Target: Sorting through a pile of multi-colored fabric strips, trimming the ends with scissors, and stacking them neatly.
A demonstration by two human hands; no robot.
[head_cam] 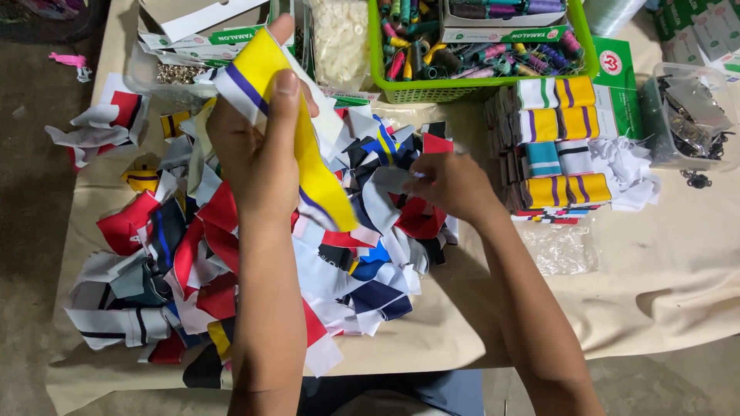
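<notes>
In the left hand (258, 150), raised above the near-left part of the heap, is a yellow fabric strip (308, 166) with purple and white bands at both ends. The thumb presses its upper end against the fingers behind, so this hand is closed on the strip. The strip's long axis runs on a slant: from the upper end at the thumb it falls down and to the right, ending just short of the right hand's side of the heap. The lower end hangs free, touching nothing that can be made out.

The right hand (455, 185) sits lower and to the right, knuckles up, fingers curled into the heap of fabric pieces (362, 270). It pinches or presses a white piece (393, 185); whether it has a full grip cannot be told, as the fingertips are hidden.

The strip is wholly in the left hand's charge; the right hand is near its lower end but apart from it.

Appearance of the strip: flat, limp, bright yellow in the middle, one narrow purple stripe beside a white border at each end, slightly creased.

Beyond the right hand, a stack of folded striped bands (555, 146) stands in columns. Beyond both hands, a green basket (478, 91) holds thread spools.
</notes>
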